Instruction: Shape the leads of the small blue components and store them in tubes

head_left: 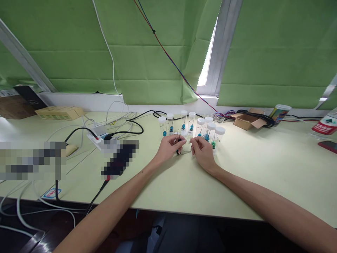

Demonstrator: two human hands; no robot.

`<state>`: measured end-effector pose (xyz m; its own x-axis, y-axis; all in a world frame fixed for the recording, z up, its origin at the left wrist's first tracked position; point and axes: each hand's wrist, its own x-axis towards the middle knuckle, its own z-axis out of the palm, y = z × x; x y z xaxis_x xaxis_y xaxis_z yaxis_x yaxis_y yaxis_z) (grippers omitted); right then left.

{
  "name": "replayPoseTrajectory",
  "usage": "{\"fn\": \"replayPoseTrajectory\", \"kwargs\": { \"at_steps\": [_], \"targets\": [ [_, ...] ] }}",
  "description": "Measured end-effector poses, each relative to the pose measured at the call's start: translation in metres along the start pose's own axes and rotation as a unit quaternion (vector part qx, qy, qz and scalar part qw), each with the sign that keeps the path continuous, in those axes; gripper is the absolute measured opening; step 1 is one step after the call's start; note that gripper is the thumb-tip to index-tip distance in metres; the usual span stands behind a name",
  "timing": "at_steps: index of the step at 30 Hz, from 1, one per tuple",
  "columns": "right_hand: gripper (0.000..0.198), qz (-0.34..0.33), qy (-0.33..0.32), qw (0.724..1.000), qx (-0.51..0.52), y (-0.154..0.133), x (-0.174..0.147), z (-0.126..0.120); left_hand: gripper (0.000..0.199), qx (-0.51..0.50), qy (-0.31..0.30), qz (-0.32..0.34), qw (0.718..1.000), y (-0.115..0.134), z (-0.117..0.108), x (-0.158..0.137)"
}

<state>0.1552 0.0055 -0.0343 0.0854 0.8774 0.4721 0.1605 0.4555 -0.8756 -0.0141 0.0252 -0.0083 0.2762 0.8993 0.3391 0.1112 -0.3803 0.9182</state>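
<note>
My left hand [170, 147] is closed in a pinch on a small black part with thin wire leads [178, 152]; its exact kind is too small to tell. Facing it, with a narrow gap between, my right hand [202, 150] pinches a thin wire that seems to run from the same part. Just behind both hands stand several clear vials with white caps [162, 120], most with blue wired pieces inside. The vial by my right knuckles [219, 131] holds a green piece. My hands partly cover some vials.
A power strip [96, 136] with tangled cables lies to the left, near a blurred-out dark object [119, 160]. Behind on the right are an open cardboard box [249, 121], a printed canister [279, 114] and a bottle [326, 123]. The table's front edge runs below my forearms.
</note>
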Motion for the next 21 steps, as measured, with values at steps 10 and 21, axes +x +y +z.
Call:
{"fn": "replayPoseTrajectory", "kwargs": {
  "at_steps": [10,21],
  "targets": [
    [0.033,-0.004,-0.002,1.0,-0.012,-0.0029,-0.0011,0.0003,0.028,0.006,0.001,0.001,1.0,-0.0006,-0.0001,0.0006],
    [0.025,-0.011,-0.009,0.999,0.038,0.0029,-0.001,0.0005,0.034,-0.02,0.02,-0.03,0.999,0.0065,-0.0001,0.0019]
  ]
}}
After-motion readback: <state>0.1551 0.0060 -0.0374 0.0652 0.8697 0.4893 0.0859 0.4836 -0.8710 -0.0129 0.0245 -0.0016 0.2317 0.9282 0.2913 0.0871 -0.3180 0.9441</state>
